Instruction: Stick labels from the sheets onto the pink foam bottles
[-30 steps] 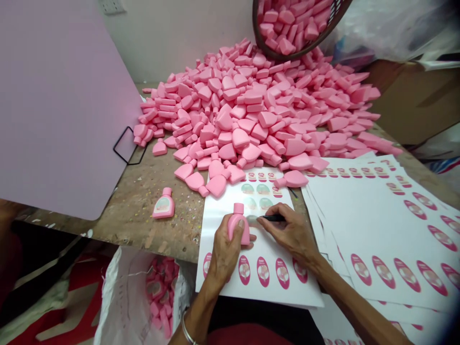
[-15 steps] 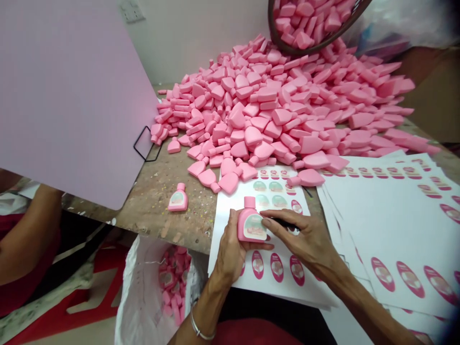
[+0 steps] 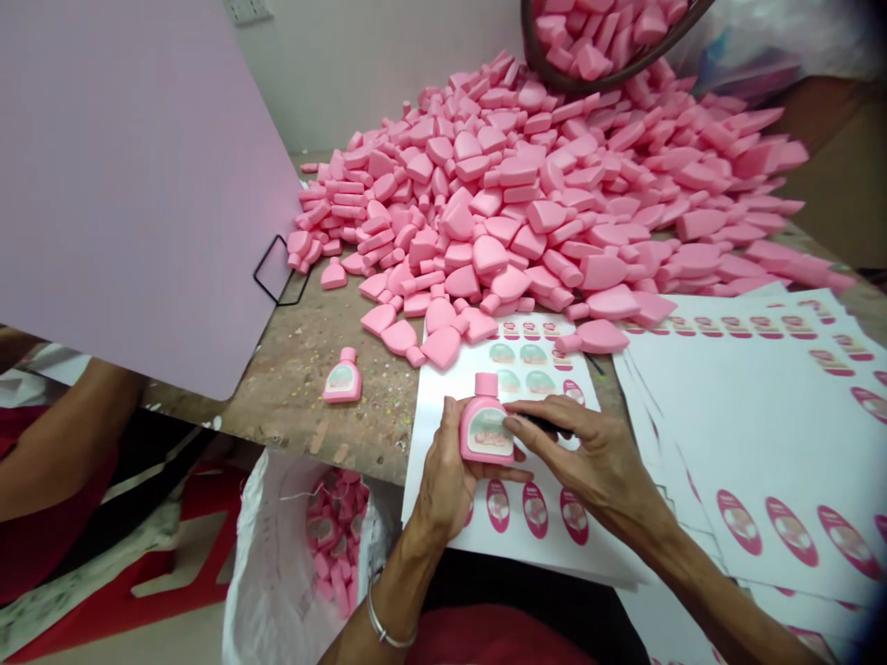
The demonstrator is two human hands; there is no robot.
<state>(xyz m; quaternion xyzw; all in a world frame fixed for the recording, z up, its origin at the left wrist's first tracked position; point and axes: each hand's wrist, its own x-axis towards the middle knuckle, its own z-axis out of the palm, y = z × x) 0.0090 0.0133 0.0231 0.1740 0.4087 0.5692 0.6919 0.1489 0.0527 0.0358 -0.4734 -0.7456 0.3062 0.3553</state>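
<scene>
Upright in my left hand (image 3: 443, 476) is a small pink toy bottle (image 3: 486, 390), its pale green label facing me. The fingers of that hand wrap behind and under it. My right hand (image 3: 589, 453) is closed round a slim black tool (image 3: 547, 423), mostly hidden by the fingers, so its kind cannot be made out. The right thumb tip touches the label's upper right edge. Beneath both hands lies a sticker sheet (image 3: 430, 443) with oval and arched stickers. To the left on the table stands another labelled pink bottle (image 3: 343, 379).
A large heap of plain pink bottles (image 3: 485, 199) covers the back of the table (image 3: 277, 406), below a tilted basket (image 3: 624, 78). More sticker sheets (image 3: 693, 416) lie at right. A white sack (image 3: 260, 554) holds pink bottles. A pink board (image 3: 139, 185) hides part of another person's arm (image 3: 69, 439).
The right thumb stays against the label, and the left hand keeps its hold on the bottle. The view has shifted slightly. At left the other person's arm has moved a little to the right.
</scene>
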